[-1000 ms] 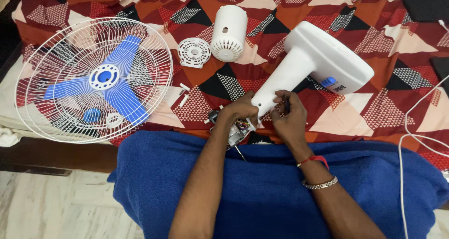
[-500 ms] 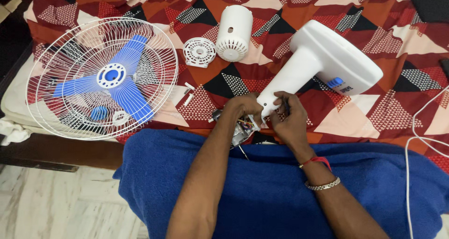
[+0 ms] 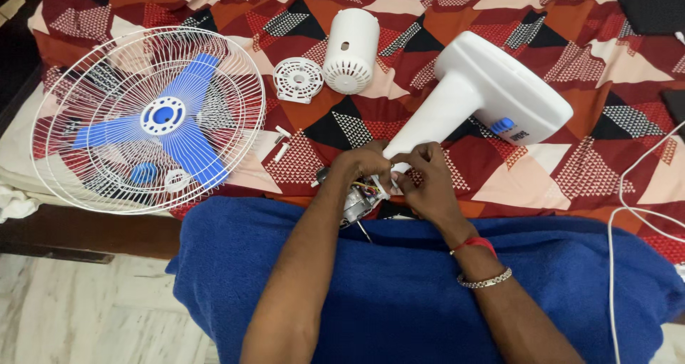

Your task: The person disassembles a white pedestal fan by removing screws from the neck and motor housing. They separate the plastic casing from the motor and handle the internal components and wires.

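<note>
White plastic makes up most of what the hands work on: the fan stand point(image 3: 492, 96), a tapering neck that widens to a rounded base, lies tilted across the patterned bedspread point(image 3: 614, 157), its narrow end just at the fingers. The left hand point(image 3: 364, 168) is curled closed over the motor unit point(image 3: 357, 201), a small metal block with coloured wires showing, held at the edge of the blue cloth point(image 3: 399, 285) over the lap. The right hand point(image 3: 428, 182) pinches narrowly at the joint where the wires meet the neck (what exactly sits between the fingertips is too small to tell).

The motor looks dense for its size and stiff; I judge it best gripped around its metal body, never by the thin wires, which would likely tear loose. The stand seems light and hollow, smooth enough to slip, and easiest to hold at the slim neck.

Well apart to the left lies the wire guard with blue blades point(image 3: 153, 118); a white motor cover point(image 3: 351, 49) and a round vent cap point(image 3: 297, 79) rest above.
</note>
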